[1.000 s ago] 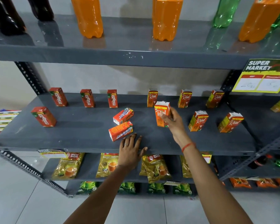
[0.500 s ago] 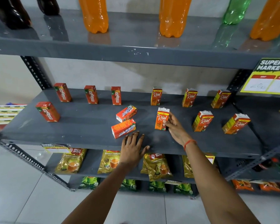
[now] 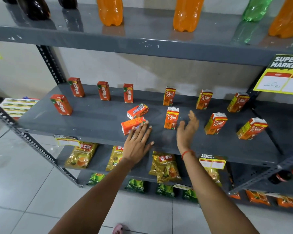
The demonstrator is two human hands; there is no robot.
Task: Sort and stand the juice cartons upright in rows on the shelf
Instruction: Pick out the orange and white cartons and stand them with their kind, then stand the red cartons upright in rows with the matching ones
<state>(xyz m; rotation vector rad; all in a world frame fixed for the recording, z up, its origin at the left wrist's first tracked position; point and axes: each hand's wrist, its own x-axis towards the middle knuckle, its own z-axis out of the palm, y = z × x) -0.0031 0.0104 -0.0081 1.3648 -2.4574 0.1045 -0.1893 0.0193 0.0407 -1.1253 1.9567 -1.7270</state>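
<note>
On the grey middle shelf [image 3: 91,122] several red Maaza cartons [image 3: 104,90] stand upright at the left, and several orange Real cartons [image 3: 203,99] stand at the right. Two red cartons lie on their sides mid-shelf: the far one [image 3: 137,110] and the near one [image 3: 132,124]. My left hand [image 3: 137,144] lies flat on the shelf, its fingertips touching the near lying carton. My right hand [image 3: 187,130] hovers open and empty just right of an upright Real carton [image 3: 172,117], apart from it.
Orange, green and dark soda bottles [image 3: 187,13] stand on the shelf above. A yellow "Super Market" price tag [image 3: 284,75] hangs at the right. Tea packets [image 3: 166,166] fill the lower shelves. A slanted metal upright [image 3: 32,144] runs at the left.
My right hand set the Real carton upright on the shelf and let go, drawing back to the right. My left hand slid forward until its fingertips touch the near lying carton.
</note>
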